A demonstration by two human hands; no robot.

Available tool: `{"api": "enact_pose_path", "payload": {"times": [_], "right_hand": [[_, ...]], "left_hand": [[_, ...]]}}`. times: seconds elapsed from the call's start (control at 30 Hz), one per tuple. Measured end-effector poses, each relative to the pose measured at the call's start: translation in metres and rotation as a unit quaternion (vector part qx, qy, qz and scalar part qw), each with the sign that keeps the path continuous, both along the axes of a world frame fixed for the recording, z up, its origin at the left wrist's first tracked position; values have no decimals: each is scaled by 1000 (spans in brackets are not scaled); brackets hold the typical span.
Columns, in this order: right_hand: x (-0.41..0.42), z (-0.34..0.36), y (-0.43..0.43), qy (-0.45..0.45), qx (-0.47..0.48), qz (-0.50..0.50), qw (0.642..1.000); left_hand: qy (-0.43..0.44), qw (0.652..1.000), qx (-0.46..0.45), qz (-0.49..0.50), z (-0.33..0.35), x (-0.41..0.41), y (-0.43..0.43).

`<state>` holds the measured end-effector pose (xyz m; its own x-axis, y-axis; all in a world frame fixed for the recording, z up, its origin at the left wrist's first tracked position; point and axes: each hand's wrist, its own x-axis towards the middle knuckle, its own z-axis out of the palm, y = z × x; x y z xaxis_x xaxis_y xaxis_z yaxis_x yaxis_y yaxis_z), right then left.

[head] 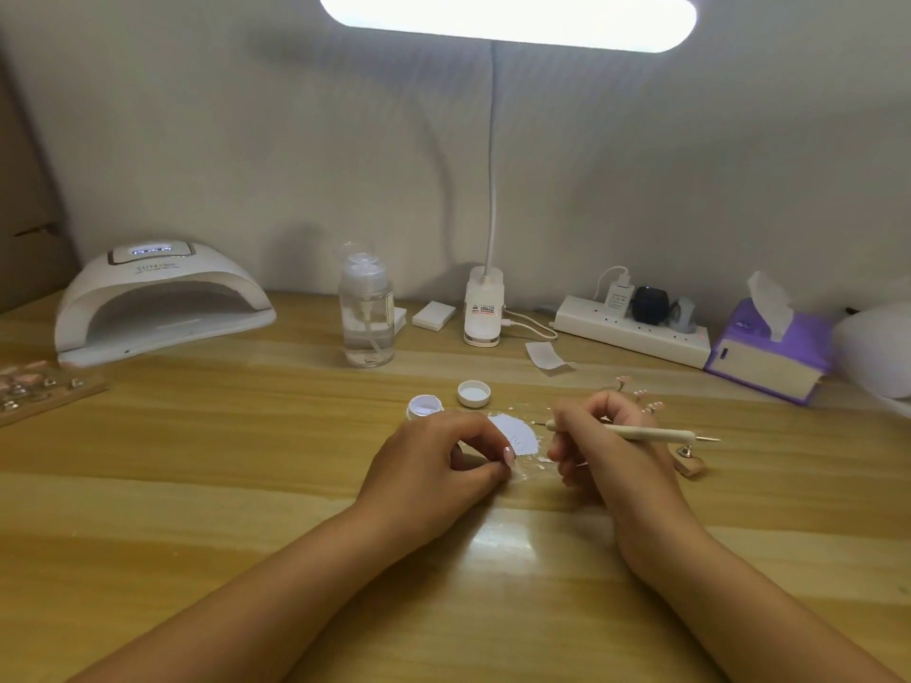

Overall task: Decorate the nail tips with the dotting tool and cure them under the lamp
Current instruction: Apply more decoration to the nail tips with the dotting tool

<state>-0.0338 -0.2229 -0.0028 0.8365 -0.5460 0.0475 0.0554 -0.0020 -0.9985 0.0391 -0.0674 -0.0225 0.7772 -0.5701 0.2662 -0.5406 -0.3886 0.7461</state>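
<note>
While the right hand (604, 443) pinches the dotting tool (646, 432) sideways over the bench (246, 460), the left hand (434, 460) is curled up, and honestly can't tell if it pinches anything. Behind the right hand the nail tips (641, 394) peek out, mostly hidden. Far left sits the curing lamp (157, 298).

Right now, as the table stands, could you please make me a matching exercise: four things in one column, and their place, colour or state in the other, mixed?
Things
1. dotting tool
2. curing lamp
3. tissue box
4. pump bottle

Descriptions
a. purple, far right on the table
b. gripped by the right hand
c. clear, with clear liquid inside
d. white, far left, opening toward the person

Pairs: 1-b, 2-d, 3-a, 4-c.
</note>
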Motion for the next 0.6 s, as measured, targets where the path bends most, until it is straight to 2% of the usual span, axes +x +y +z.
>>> {"api": "enact_pose_path", "payload": {"times": [0.2,0.6], "right_hand": [[-1,-2,8,-12,-39,8,999],[1,-4,8,-14,-59,50,997]], "left_hand": [[-7,1000,-5,-5,-2,1,0],[-18,1000,-3,-4,-3,3,-1]]}}
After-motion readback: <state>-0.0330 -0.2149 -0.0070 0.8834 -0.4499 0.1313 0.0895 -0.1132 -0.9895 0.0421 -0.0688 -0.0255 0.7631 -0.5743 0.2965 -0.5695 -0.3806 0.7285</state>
